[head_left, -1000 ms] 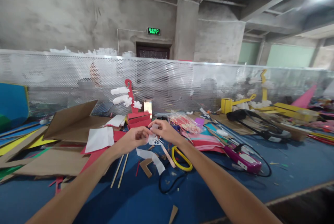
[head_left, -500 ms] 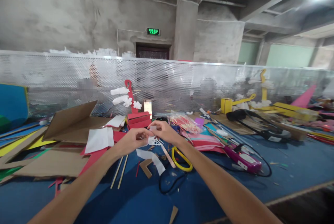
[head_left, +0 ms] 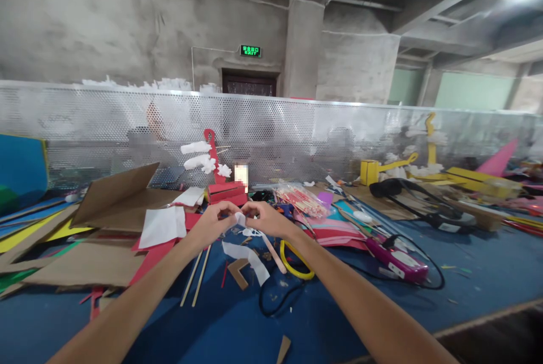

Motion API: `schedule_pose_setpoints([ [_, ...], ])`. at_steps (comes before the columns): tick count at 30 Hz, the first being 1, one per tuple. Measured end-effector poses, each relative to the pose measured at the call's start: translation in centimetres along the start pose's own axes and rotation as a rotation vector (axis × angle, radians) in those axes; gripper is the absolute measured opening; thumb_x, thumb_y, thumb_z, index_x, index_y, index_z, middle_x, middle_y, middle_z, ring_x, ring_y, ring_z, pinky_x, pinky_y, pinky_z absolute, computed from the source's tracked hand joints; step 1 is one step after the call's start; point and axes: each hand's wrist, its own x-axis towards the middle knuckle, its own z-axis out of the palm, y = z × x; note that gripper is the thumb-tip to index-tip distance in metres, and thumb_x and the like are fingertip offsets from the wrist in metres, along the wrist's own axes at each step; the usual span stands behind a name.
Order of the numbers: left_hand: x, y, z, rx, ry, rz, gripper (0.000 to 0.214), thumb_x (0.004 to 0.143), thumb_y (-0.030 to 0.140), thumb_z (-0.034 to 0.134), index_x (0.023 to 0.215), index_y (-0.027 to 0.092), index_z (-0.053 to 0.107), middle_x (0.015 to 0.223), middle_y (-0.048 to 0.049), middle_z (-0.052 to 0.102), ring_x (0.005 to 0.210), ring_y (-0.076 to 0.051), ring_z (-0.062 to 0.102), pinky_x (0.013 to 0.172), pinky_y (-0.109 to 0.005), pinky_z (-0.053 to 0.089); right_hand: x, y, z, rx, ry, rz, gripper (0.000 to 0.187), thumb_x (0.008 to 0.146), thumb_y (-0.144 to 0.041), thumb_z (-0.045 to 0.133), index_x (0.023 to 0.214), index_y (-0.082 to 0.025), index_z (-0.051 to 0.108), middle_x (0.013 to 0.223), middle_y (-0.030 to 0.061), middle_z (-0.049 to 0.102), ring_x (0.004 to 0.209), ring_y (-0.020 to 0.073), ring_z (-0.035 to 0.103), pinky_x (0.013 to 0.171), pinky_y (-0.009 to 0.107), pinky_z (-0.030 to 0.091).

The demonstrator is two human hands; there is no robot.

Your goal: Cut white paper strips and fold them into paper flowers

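Note:
A small piece of thin white paper (head_left: 240, 218) is pinched between my left hand (head_left: 219, 221) and my right hand (head_left: 265, 219), fingertips nearly meeting over the table. Just below them lie small white cut-out pieces (head_left: 251, 232) and a pale pink stick-like tool (head_left: 274, 253). A curved white paper strip (head_left: 246, 259) rests nearer to me. Beside my right wrist is a yellow loop-shaped handle (head_left: 297, 262); what it belongs to is hidden. Behind my hands stands a red box-like piece (head_left: 227, 193) with a red upright (head_left: 214, 154) bearing white puffy shapes.
Brown cardboard (head_left: 85, 265), red sheets and white paper squares (head_left: 163, 227) lie left, with two thin wooden sticks (head_left: 198, 276) nearby. To the right are a bag of red-and-white sticks (head_left: 303, 200), a purple power strip (head_left: 401, 259) and a black headset (head_left: 419, 205). A perforated metal screen (head_left: 275, 132) runs behind.
Both hands have shifted slightly, with the left fingers now higher and closer to the right. The white paper has turned and sits lower between the fingertips.

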Motion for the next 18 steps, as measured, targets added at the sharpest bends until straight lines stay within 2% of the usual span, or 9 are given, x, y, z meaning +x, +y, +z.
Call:
schedule_pose_setpoints([
  [5,0.4,-1.1,0.0,-0.039,0.087,0.0,0.022,0.078,0.036,0.06,0.082,0.014,0.058,0.073,-0.0025,0.061,0.066,-0.014,0.056,0.06,-0.024,0.045,0.0,-0.7,0.0,-0.007,-0.053,0.025,0.032,0.087,-0.041,0.05,0.087,-0.013,0.067,0.075,0.0027,0.064,0.068,0.0126,0.056,0.061,0.021,0.042],
  [7,0.5,-1.5,0.1,-0.054,0.098,0.013,0.021,0.077,0.035,0.061,0.082,0.014,0.058,0.073,-0.0024,0.061,0.067,-0.014,0.056,0.061,-0.024,0.045,0.0,-0.9,0.1,-0.022,-0.062,0.018,0.033,0.085,-0.043,0.052,0.085,-0.013,0.067,0.073,0.0021,0.063,0.067,0.0126,0.056,0.061,0.021,0.042],
  [13,0.5,-1.7,0.4,-0.09,0.111,0.016,0.017,0.077,0.031,0.061,0.081,0.015,0.055,0.071,-0.0012,0.061,0.065,-0.013,0.056,0.061,-0.023,0.045,-0.1,-0.8,0.4,-0.045,-0.046,0.0,0.021,0.08,-0.032,0.058,0.082,-0.012,0.067,0.071,0.0023,0.064,0.065,0.0125,0.056,0.061,0.021,0.042],
  [18,0.3,-1.0,0.4,-0.054,0.113,0.018,0.02,0.079,0.03,0.057,0.092,0.015,0.059,0.077,-0.0025,0.063,0.07,-0.015,0.058,0.062,-0.023,0.045,0.1,-0.5,0.5,-0.04,-0.045,0.001,0.019,0.079,-0.027,0.057,0.08,-0.011,0.068,0.067,0.0021,0.063,0.062,0.0123,0.056,0.059,0.02,0.042],
])
